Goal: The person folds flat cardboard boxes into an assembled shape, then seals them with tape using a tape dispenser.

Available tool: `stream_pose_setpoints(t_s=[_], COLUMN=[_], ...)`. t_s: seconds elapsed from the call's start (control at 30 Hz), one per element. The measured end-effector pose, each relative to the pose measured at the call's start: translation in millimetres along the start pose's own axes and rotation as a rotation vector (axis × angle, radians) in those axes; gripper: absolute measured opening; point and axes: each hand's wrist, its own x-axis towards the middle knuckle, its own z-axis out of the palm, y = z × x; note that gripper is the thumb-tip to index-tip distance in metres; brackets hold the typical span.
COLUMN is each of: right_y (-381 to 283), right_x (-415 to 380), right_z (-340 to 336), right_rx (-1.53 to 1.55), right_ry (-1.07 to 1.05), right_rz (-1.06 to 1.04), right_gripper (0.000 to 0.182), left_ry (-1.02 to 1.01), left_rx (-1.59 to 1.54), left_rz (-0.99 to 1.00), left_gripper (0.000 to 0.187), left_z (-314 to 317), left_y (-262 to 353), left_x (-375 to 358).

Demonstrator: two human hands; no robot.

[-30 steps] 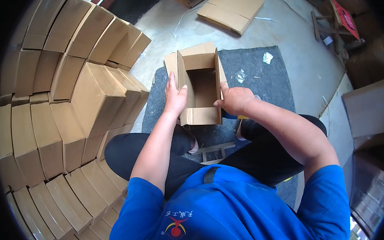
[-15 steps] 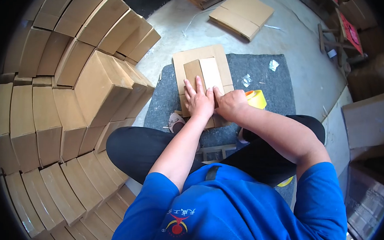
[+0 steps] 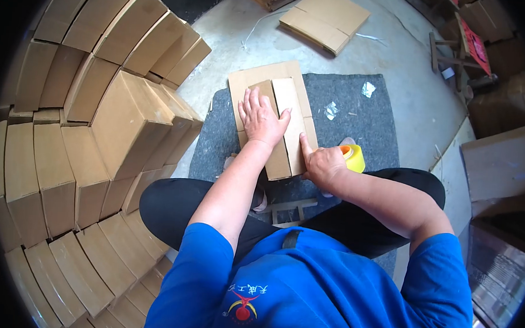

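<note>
A cardboard box [image 3: 289, 120] lies in front of me with its two top flaps folded in to a seam along the middle. A wider cardboard panel [image 3: 237, 78] shows around its far end. My left hand [image 3: 260, 119] lies flat on the left flap, fingers spread. At the box's near right edge is my right hand [image 3: 324, 165], index finger stretched along the side and the other fingers curled. A yellow tape roll [image 3: 354, 159] with an orange core sits against those curled fingers, apparently held; the grip itself is partly hidden.
Stacked cardboard boxes [image 3: 64, 158] wall off the left side. Under the work lies a dark grey mat [image 3: 361, 119] with scraps of crumpled film [image 3: 331, 111]. Flattened cartons [image 3: 325, 19] rest on the concrete floor ahead. A wooden stool [image 3: 461, 53] stands at upper right.
My right hand and the tape roll have moved nearer to me along the box's right edge. My left hand has shifted left and away from the middle seam, onto the left flap.
</note>
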Motion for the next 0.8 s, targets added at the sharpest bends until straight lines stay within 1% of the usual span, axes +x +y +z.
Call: stream_pose_setpoints(t_s=[0.03,0.07,0.1,0.13,0.17,0.2,0.33,0.4,0.43,0.47,0.53,0.67,0.77,0.8], right_y=[0,-1,-3,-4,-4,-4,-9,-11,-12,-11,-8,-6,-8,-8], right_x=[1,2,2,2,4,5,12,13,12,12,11,8,10,13], right_z=[-1,-3,-7,-9,-8,-6,4,7,8,7,2,-7,-1,0], right_rx=[-0.014,-0.012,-0.019,-0.027,-0.023,-0.034,-0.099,-0.117,-0.14,-0.138,-0.079,-0.03,-0.075,-0.07], right_ry=[0.003,0.001,-0.026,-0.055,-0.061,-0.05,-0.008,-0.005,0.004,-0.003,-0.031,-0.06,-0.032,-0.026], right_rz=[0.003,0.005,0.011,0.018,0.02,0.009,-0.001,-0.012,-0.023,-0.023,-0.014,-0.024,-0.024,-0.027], right_gripper=[0.109,0.109,0.104,0.099,0.099,0.097,0.092,0.091,0.09,0.09,0.107,0.108,0.107,0.107], left_ry=[0.014,0.034,0.031,-0.05,-0.134,-0.092,-0.091,-0.018,-0.026,-0.031,-0.058,-0.093,-0.099,-0.107], left_rx=[0.023,-0.061,-0.062,-0.121,-0.18,-0.224,-0.201,-0.231,-0.234,-0.234,-0.201,-0.149,-0.08,-0.001], left_rz=[0.055,0.112,0.114,0.176,0.238,0.258,0.266,0.253,0.25,0.249,0.25,0.241,0.247,0.236], left_gripper=[0.058,0.048,0.048,0.046,0.045,0.044,0.044,0.055,0.055,0.064,0.081,0.08,0.079,0.079], left_z=[1,1,4,5,9,9,11,13,13,12,9,9,21,20], left_y=[-5,-11,-20,-28,-34,-35,-38,-38,-38,-40,-41,-40,-42,-40], left_x=[9,20,30,39,44,45,40,36,35,36,39,36,27,26])
